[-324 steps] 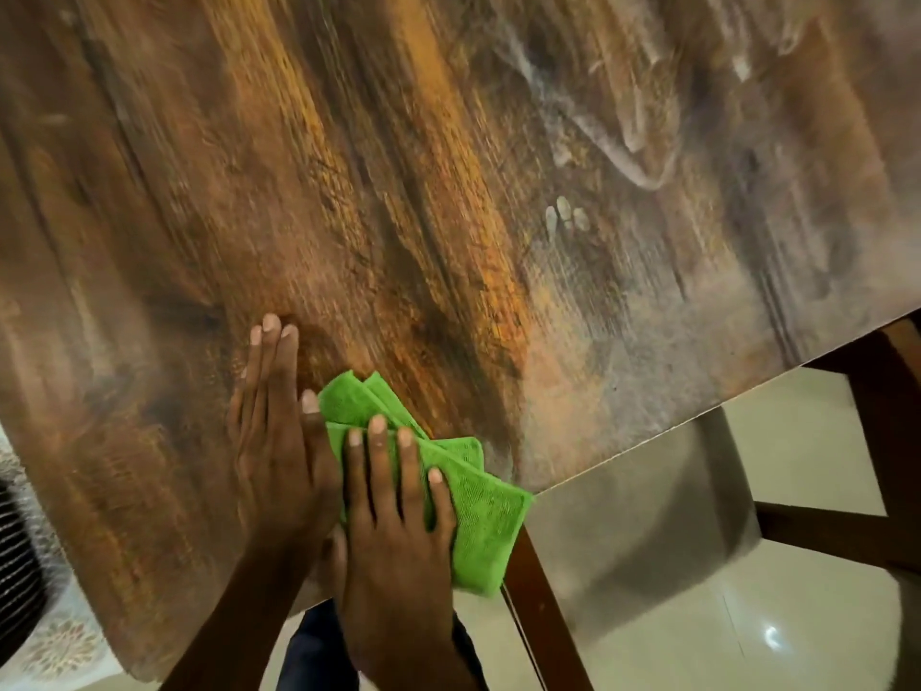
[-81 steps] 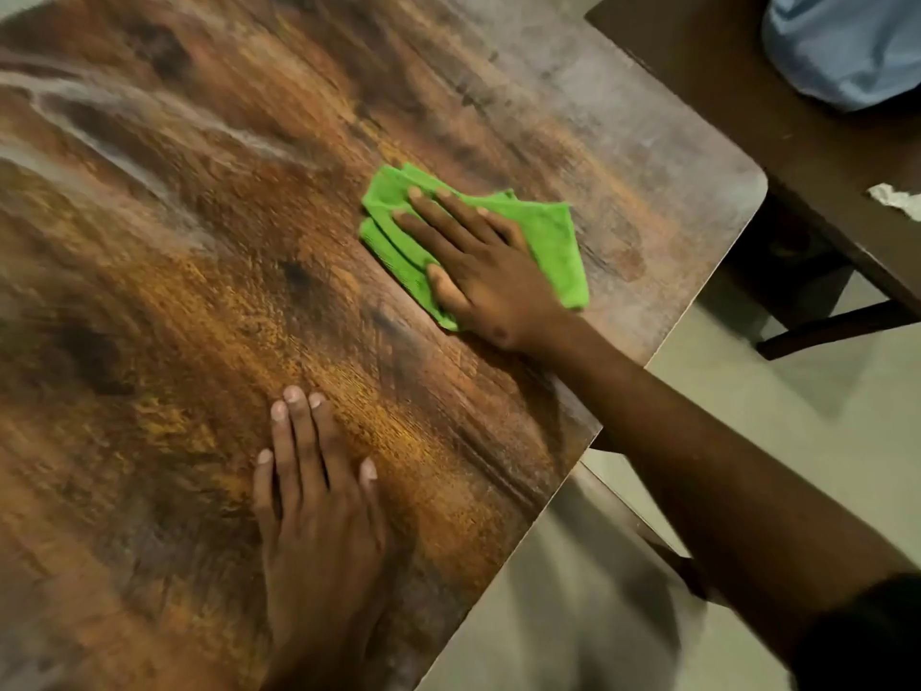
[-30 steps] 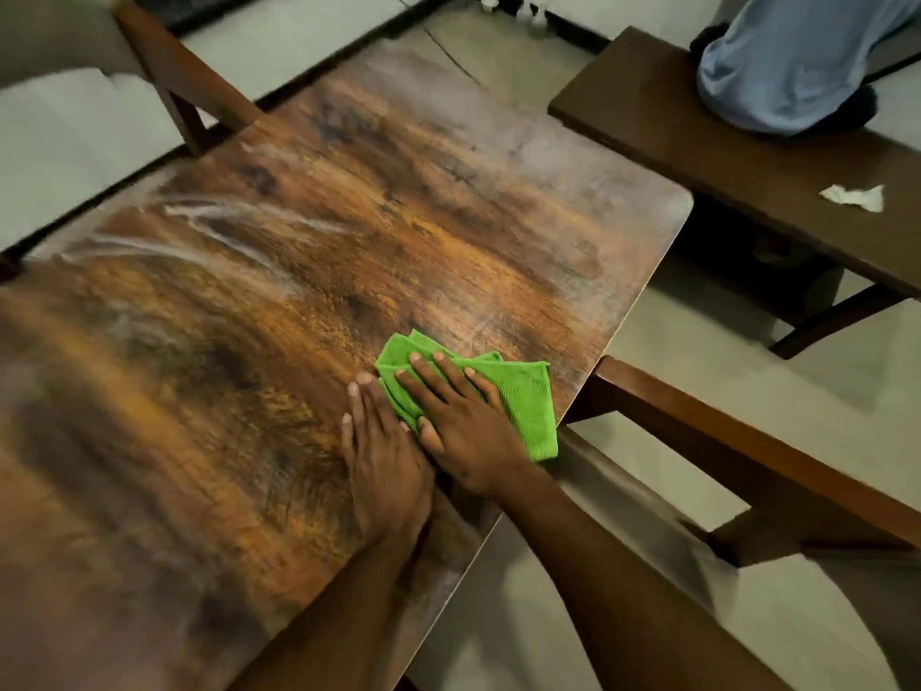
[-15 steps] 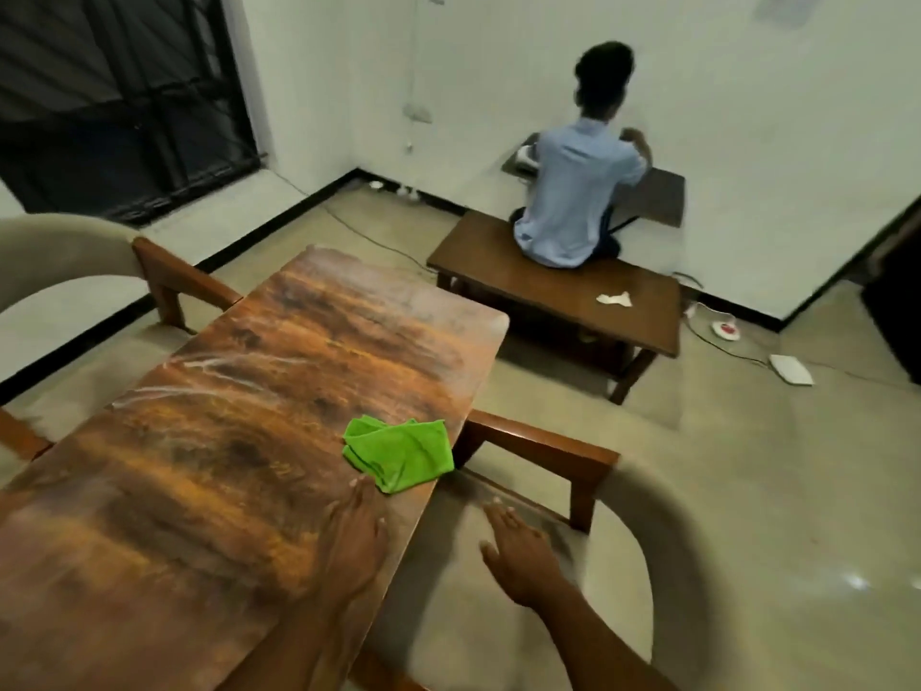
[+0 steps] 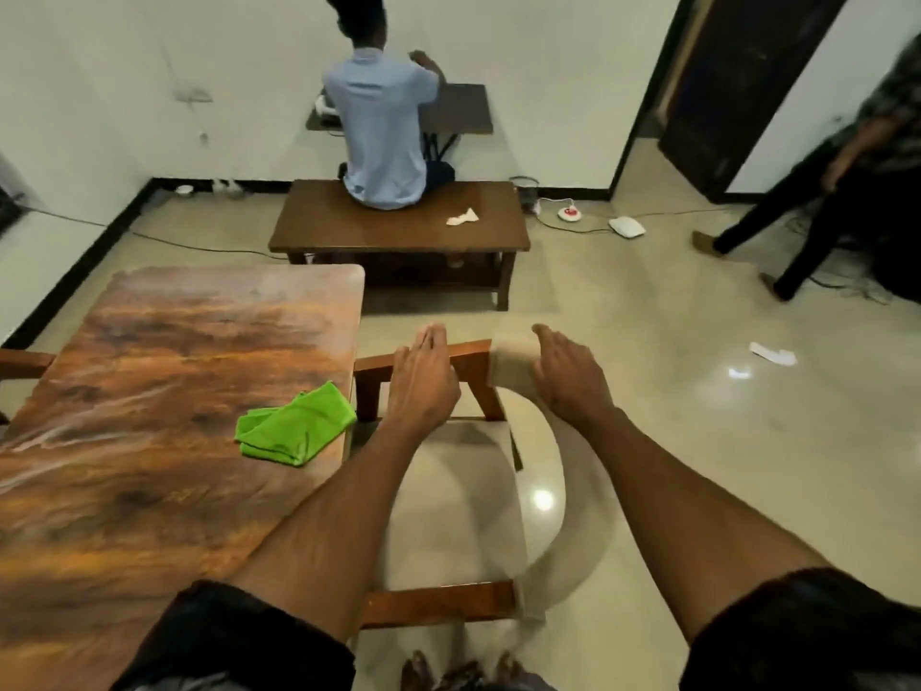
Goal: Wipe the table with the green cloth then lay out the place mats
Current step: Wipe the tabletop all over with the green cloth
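Note:
The folded green cloth lies by itself near the right edge of the wood-grain table. Both my hands are off the table and stretched out over the chair beside it. My left hand hovers at the chair's wooden armrest with fingers straight. My right hand is over the padded curved backrest with relaxed fingers; I cannot tell whether it touches. Neither hand holds anything. No place mats are in view.
A low dark wooden bench stands beyond the table, with a person in a blue shirt seated on it and a crumpled tissue beside them. Another person walks at the far right. Cables and a paper scrap lie on the floor.
My right hand let go of the green cloth and both hands left the table. They have moved right, out over the chair, as my view lifted and swung right.

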### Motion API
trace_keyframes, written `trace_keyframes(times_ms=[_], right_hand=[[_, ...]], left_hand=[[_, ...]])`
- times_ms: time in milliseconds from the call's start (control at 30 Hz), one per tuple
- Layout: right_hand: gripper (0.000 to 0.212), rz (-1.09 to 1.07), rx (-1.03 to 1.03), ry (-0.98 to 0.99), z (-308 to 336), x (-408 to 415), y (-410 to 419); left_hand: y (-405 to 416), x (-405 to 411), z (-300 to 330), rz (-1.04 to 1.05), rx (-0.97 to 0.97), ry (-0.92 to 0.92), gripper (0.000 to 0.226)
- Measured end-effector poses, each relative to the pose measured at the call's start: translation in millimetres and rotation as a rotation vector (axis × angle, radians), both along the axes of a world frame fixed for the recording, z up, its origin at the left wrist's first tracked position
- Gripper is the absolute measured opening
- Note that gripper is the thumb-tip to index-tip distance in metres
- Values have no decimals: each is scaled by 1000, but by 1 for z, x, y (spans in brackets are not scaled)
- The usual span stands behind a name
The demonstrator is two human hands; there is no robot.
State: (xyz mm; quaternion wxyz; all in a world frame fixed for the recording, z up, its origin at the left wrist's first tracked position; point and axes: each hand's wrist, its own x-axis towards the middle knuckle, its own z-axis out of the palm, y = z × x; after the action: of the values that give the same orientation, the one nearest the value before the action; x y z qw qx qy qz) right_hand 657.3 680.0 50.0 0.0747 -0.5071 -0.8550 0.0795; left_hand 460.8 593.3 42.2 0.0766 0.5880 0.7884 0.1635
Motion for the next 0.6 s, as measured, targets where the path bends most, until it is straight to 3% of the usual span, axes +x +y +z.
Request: trace_keyframes(times_ms=[300, 600], right_hand=[[45, -127, -8, 32, -21, 152, 17], [44, -74, 31, 61, -31, 303, 89]], left_hand=[[51, 130, -16, -146, -26, -34, 74], [115, 286, -34, -136, -93, -43, 78]])
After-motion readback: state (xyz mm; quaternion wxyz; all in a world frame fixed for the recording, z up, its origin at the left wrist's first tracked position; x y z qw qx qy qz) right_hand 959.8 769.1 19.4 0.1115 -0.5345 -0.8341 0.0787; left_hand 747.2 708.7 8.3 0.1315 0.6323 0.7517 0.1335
